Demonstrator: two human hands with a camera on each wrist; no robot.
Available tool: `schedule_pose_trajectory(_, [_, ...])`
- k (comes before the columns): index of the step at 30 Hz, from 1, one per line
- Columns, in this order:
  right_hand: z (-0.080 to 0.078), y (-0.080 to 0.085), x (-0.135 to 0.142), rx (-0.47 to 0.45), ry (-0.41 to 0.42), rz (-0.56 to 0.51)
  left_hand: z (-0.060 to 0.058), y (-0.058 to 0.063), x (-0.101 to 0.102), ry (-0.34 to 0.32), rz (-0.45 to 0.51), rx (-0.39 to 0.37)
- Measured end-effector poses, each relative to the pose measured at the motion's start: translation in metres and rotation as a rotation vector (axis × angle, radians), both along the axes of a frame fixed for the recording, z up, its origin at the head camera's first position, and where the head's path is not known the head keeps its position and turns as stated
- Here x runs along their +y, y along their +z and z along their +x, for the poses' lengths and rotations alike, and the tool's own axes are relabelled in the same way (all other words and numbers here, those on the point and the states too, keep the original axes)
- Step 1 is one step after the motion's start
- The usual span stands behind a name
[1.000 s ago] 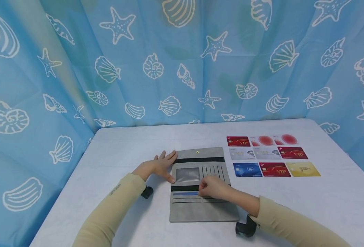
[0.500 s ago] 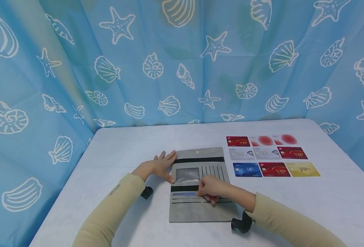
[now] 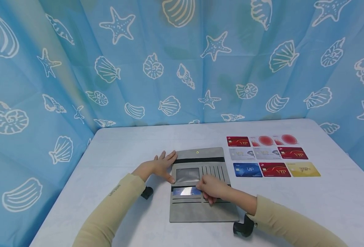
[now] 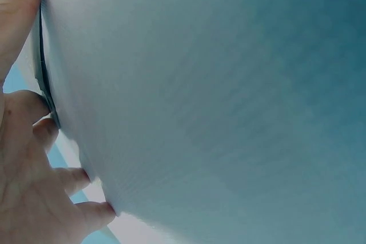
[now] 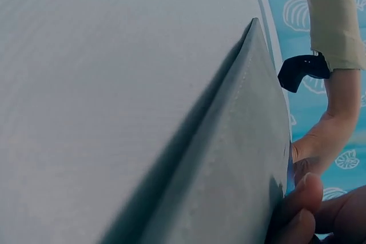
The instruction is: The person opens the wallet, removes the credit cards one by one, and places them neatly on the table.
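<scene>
An unfolded grey wallet (image 3: pixel 188 214) lies on the table, with a window pocket and several card slots. A blue card (image 3: pixel 183 191) stands partly out of the upper left slot in its lower half, catching a glare. My right hand (image 3: pixel 214 188) pinches the right end of this card, fingers curled; the lower slots are partly behind it. With fingers spread, my left hand (image 3: pixel 158 167) rests along the wallet's left edge. The left wrist view shows those fingers (image 4: pixel 74 181) straight against the table. In the right wrist view the wallet (image 5: pixel 223 158) hides most of the card.
Right of the wallet, several cards lie in rows, among them a blue VIP card (image 3: pixel 247 169), a red card (image 3: pixel 274 169) and a gold card (image 3: pixel 303 169). A blue shell-patterned curtain (image 3: pixel 182 68) hangs behind the white table (image 3: pixel 123 144).
The blue card has come up further out of its slot, so more of its face shows. My right hand keeps hold of its end. The left hand has stayed still.
</scene>
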State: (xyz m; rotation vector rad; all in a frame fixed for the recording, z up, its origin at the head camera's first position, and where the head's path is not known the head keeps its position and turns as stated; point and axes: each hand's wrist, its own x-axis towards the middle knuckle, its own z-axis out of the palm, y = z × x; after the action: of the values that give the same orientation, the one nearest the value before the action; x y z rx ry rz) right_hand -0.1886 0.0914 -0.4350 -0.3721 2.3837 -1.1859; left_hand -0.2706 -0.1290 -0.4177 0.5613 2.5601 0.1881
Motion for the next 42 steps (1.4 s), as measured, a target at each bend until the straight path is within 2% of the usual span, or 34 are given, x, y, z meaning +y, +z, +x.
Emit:
schedule_pose_trajectory(6, [-0.0028,-0.0003,-0.0028,0.01,-0.047,-0.037,-0.0007,-0.0017,0.0007,0.014,-0.004,0.005])
schedule_pose_trajectory(20, [-0.0048,0.0003,-0.0051,0.048,-0.063,-0.042,-0.0032,-0.0031,0.0013,0.009,-0.008,0.009])
schedule_pose_trajectory(30, [-0.0086,-0.0019,0.0018,-0.067,-0.056,-0.164,-0.0016,-0.0022,0.0012,0.008,-0.008,0.006])
schedule_pose_trajectory(37, [-0.0065,-0.0015,0.0042,-0.008,-0.059,-0.181,-0.0006,-0.0003,0.0016,0.016,-0.006,0.005])
schedule_pose_trajectory(42, [-0.0054,-0.0026,0.0046,-0.011,-0.083,-0.212,-0.0004,0.0,0.0022,0.011,-0.003,0.0])
